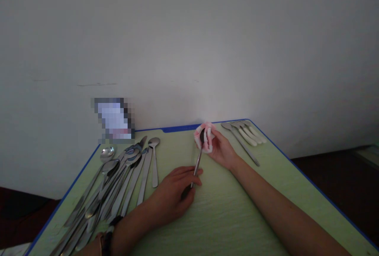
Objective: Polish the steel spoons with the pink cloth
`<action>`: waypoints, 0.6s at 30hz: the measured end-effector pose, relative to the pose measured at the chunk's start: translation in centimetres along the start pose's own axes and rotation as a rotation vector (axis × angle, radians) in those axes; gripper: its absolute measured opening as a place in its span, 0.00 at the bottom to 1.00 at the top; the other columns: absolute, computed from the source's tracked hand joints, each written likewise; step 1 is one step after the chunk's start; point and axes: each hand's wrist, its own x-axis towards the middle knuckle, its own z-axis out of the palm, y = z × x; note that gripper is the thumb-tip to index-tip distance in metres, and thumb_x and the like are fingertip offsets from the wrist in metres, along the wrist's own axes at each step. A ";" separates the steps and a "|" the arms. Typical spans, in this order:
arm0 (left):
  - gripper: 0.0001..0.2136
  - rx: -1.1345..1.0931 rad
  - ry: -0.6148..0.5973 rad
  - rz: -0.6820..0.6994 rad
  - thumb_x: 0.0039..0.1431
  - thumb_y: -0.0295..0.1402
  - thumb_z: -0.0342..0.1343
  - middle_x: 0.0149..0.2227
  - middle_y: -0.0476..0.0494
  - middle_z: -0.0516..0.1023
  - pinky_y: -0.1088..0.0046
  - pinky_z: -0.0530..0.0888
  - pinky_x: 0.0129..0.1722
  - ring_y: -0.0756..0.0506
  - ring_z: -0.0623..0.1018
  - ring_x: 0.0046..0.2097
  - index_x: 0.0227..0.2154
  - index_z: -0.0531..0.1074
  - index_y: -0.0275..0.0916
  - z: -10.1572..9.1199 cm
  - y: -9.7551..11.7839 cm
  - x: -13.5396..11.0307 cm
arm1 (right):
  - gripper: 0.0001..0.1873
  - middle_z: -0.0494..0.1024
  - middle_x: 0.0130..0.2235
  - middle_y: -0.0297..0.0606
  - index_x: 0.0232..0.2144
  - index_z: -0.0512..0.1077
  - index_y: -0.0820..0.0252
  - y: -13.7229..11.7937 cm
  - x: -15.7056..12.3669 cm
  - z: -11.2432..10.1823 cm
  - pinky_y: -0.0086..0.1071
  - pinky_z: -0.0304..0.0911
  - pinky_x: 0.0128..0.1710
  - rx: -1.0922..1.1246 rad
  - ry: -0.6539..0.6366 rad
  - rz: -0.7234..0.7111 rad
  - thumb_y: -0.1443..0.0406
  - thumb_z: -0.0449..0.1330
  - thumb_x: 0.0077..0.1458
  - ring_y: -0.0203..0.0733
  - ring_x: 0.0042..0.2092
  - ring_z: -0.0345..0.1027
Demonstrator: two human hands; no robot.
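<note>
A metal spoon is held up over the green table, its bowl away from me. My left hand grips the spoon's handle near its lower end, fingers closed. A pink and white striped cloth wraps partly around the spoon's bowl. My right hand clasps this cloth from the right side; its fingertips are mostly hidden behind the cloth. To the left of my left hand lies a pile of metal cutlery, mainly spoons and knives.
The green table has a blue edge and stands against a pale wall. At its back right lie a long-handled spoon and several pale-handled forks. A pixelated phone-like object leans at the back left.
</note>
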 end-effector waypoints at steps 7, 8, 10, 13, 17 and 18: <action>0.13 0.012 -0.013 0.005 0.57 0.22 0.49 0.55 0.44 0.71 0.63 0.63 0.58 0.45 0.66 0.58 0.43 0.69 0.41 -0.1 0.0 -0.1 | 0.09 0.77 0.33 0.32 0.35 0.73 0.58 0.5 0.3 -0.4 0.23 0.63 0.28 -0.041 0.026 -0.004 0.62 0.61 0.51 0.32 0.32 0.69; 0.13 0.016 -0.017 0.005 0.57 0.22 0.49 0.55 0.44 0.71 0.63 0.63 0.58 0.45 0.66 0.58 0.43 0.69 0.41 -0.1 0.0 -0.1 | 0.09 0.77 0.32 0.32 0.34 0.73 0.59 0.7 0.4 -0.6 0.23 0.63 0.28 -0.076 0.029 -0.008 0.61 0.62 0.50 0.32 0.31 0.69; 0.12 0.023 -0.027 0.009 0.59 0.23 0.48 0.55 0.43 0.70 0.63 0.63 0.58 0.45 0.66 0.58 0.44 0.69 0.40 -0.2 0.0 0.0 | 0.11 0.77 0.30 0.34 0.33 0.73 0.61 1.0 0.5 -0.7 0.24 0.64 0.30 -0.155 0.021 -0.016 0.61 0.64 0.48 0.32 0.30 0.69; 0.12 0.024 -0.041 0.021 0.60 0.23 0.48 0.56 0.43 0.70 0.63 0.63 0.58 0.45 0.66 0.58 0.44 0.68 0.40 -0.2 0.0 0.0 | 0.12 0.77 0.30 0.35 0.31 0.73 0.62 1.2 0.4 -0.7 0.25 0.64 0.32 -0.242 0.006 -0.048 0.60 0.66 0.46 0.32 0.30 0.69; 0.13 0.009 -0.021 0.009 0.60 0.23 0.47 0.55 0.43 0.71 0.63 0.63 0.59 0.45 0.67 0.58 0.45 0.67 0.41 0.1 -0.2 -0.1 | 0.13 0.78 0.31 0.35 0.31 0.73 0.62 0.9 -0.1 -0.3 0.23 0.61 0.26 -0.296 -0.046 -0.020 0.60 0.66 0.45 0.30 0.29 0.68; 0.13 -0.001 0.003 -0.017 0.60 0.23 0.47 0.55 0.43 0.71 0.62 0.63 0.58 0.45 0.67 0.57 0.46 0.66 0.40 0.2 -0.3 -0.1 | 0.13 0.78 0.31 0.36 0.32 0.73 0.63 0.9 -0.3 -0.2 0.22 0.61 0.25 -0.313 -0.080 0.006 0.60 0.66 0.45 0.30 0.28 0.68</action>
